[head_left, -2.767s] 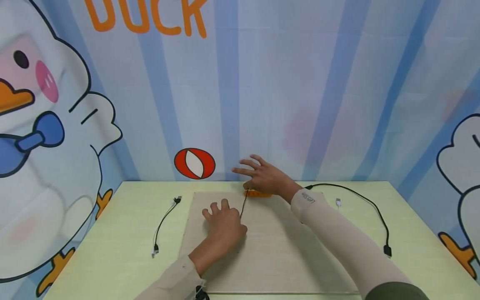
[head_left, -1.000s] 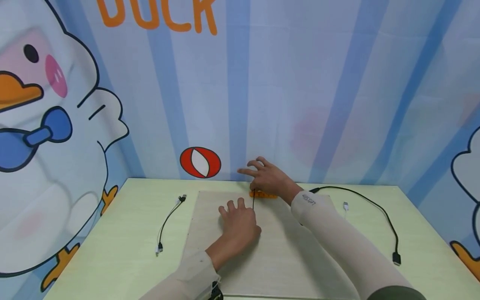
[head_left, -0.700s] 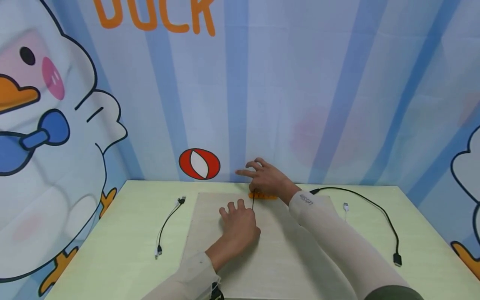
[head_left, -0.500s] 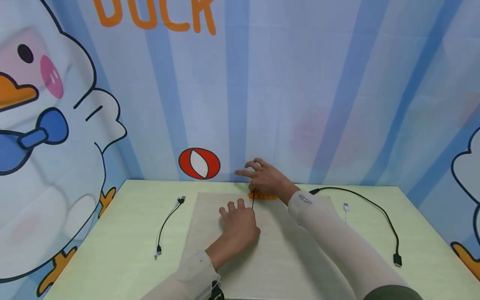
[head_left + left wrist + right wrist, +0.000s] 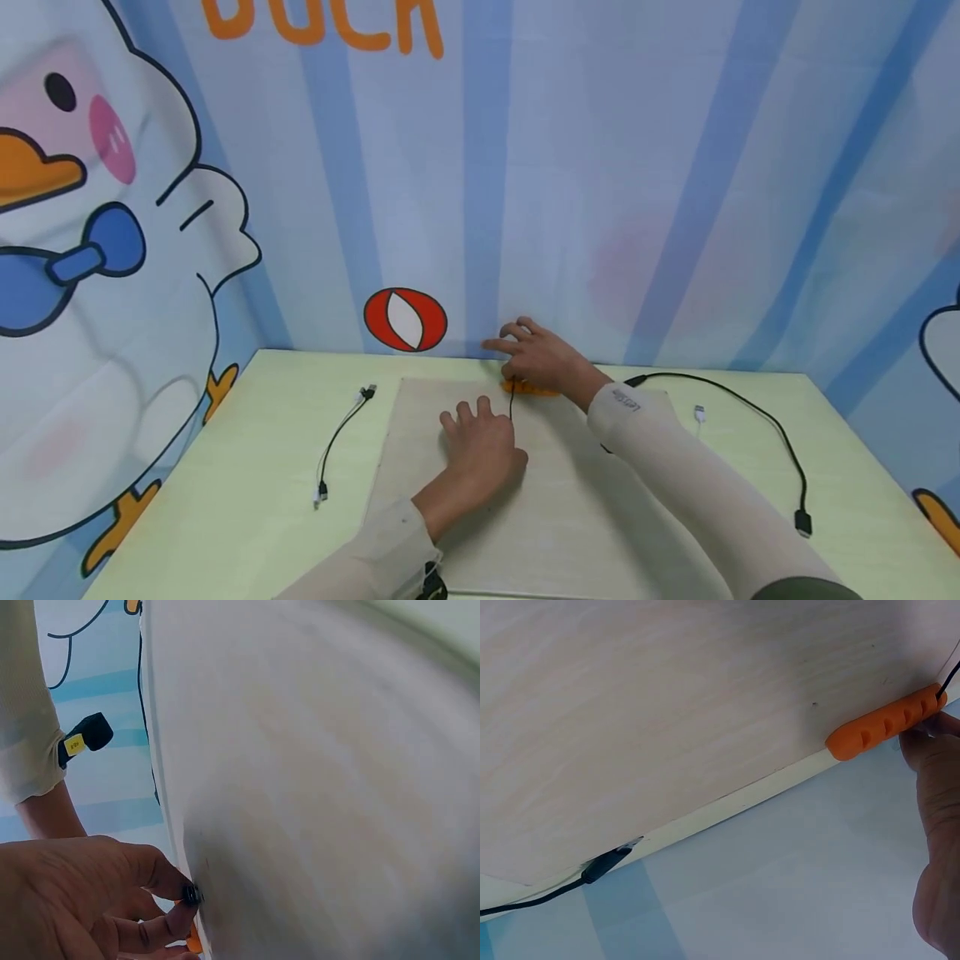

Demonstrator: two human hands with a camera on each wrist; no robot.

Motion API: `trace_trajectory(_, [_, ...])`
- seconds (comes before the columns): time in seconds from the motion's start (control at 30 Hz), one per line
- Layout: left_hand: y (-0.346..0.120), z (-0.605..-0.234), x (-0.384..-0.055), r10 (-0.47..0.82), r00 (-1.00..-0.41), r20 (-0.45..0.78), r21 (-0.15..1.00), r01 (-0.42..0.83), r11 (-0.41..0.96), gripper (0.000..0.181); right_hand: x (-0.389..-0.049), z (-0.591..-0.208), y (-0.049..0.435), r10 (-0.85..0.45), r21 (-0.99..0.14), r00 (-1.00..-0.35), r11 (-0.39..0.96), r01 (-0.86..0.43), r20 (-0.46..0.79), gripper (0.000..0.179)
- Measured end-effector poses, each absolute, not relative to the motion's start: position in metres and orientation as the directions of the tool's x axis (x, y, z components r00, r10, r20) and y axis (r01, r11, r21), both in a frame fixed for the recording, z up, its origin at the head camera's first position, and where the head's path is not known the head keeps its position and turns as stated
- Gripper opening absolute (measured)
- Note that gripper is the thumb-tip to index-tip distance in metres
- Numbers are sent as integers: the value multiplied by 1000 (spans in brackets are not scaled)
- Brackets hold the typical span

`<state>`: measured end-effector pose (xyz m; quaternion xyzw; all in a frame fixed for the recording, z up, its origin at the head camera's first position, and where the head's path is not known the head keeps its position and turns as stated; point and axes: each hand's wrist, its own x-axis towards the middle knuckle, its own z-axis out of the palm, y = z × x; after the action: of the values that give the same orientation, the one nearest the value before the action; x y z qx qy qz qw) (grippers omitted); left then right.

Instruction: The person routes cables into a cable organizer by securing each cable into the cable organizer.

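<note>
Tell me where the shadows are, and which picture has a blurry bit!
Head view: a soft shadow on the beige board, beside the right sleeve; left wrist view: a dark, shadowy patch near the small black piece, and the upper right corner is blurry; right wrist view: a dim shadow by the orange strip, whose notches look fairly clear.

- I count two hands, one left and one right.
- One orange cable holder.
- One thin black cable between the hands.
- Two slim strands at left: one black, one white.
- At right, I see one thick black cable and one white plug.
- One board, one table.
- On one backdrop, I count four orange letters, one red-and-white ball, one full-bodied duck.
</note>
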<state>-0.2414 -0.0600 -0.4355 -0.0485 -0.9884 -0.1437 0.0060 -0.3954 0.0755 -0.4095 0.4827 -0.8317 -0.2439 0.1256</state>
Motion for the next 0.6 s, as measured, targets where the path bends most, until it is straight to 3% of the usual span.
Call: trace_trajectory(0.6, [-70, -436, -235, 74, -996, 47, 352, 86, 932, 35, -392, -405, 79, -833, 525, -551, 448, -724, -50, 37])
